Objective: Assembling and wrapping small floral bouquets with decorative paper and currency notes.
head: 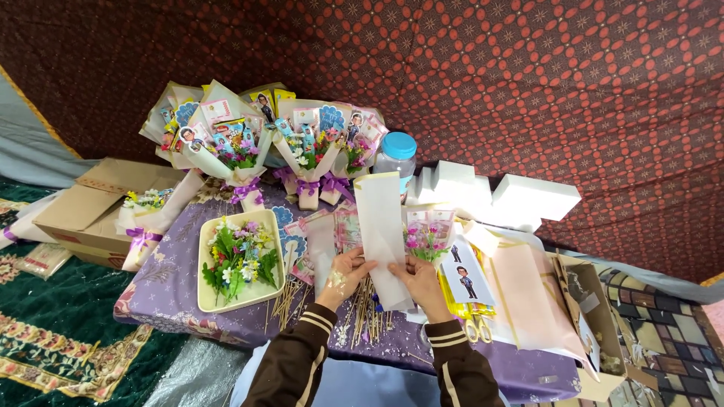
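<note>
Both your hands are pinched on the white wrapping sheet (381, 226): left hand (345, 273) on its lower left edge, right hand (421, 280) on the lower right. The sheet stands upright over the middle of the counter (170, 283).

Risks as I read them:
- The sheet's top is unsupported, so it may flop back onto the blue-capped jar (395, 157) or crease at the grip.
- The wooden sticks (362, 309) lie loose right under your wrists; a sweep would scatter them off the near edge.
- The small flower bunch (424, 243) sits just beside your right hand and is easy to crush.

Room: the tray of flowers (237, 260) blocks the left, the finished bouquets (249, 143) crowd the back, and the peach paper (528, 294) overhangs the right edge. The only open space is up, or toward you.
</note>
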